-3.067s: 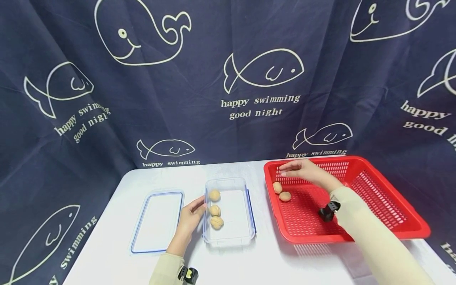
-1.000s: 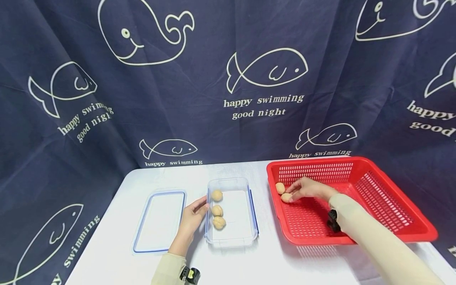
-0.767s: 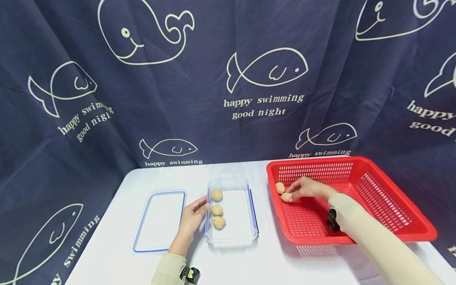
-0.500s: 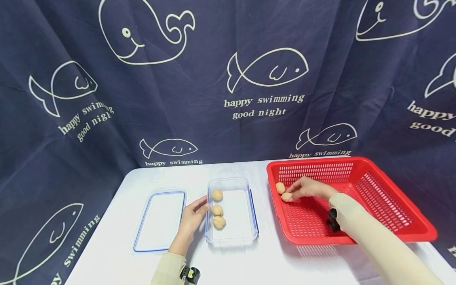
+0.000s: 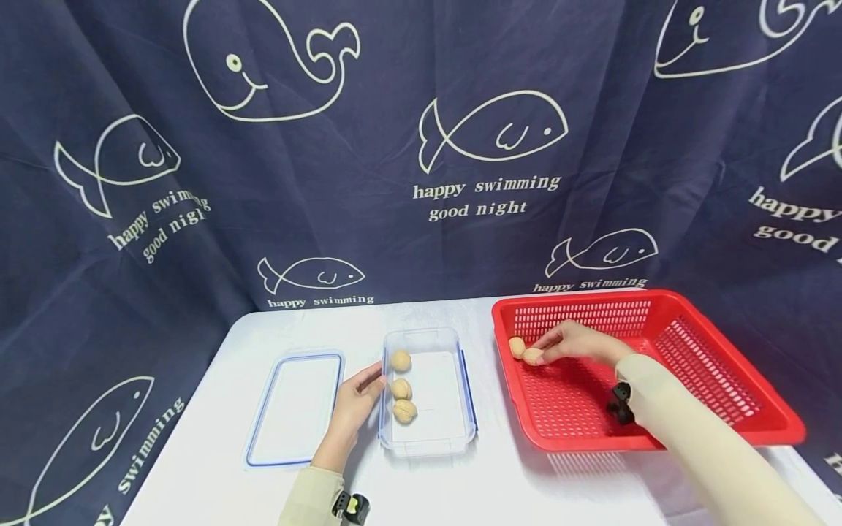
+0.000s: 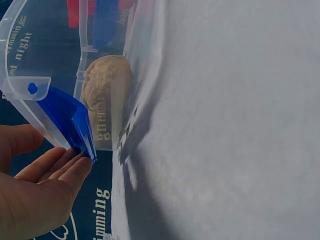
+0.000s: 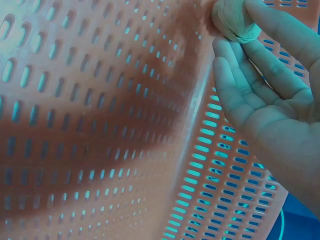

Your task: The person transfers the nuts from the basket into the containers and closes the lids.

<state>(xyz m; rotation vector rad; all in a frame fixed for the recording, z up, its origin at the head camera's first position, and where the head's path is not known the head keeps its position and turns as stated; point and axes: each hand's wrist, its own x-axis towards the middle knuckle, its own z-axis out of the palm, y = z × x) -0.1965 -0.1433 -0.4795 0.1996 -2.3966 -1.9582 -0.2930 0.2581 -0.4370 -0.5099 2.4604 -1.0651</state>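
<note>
Right hand [image 5: 579,342]: fingers pinch one walnut [image 5: 531,356] in red basket [image 5: 572,420]; left hand [image 5: 351,409] (fingers loosely extended) touches clear box [image 5: 429,445].

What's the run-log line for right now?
Left hand: touching clear box; right hand: pinching walnut in red basket; basket: another walnut; box: three walnuts; lid: off, on table

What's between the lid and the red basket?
Head view: left hand, then the clear box holding three walnuts; bare white table from box to basket.
</note>
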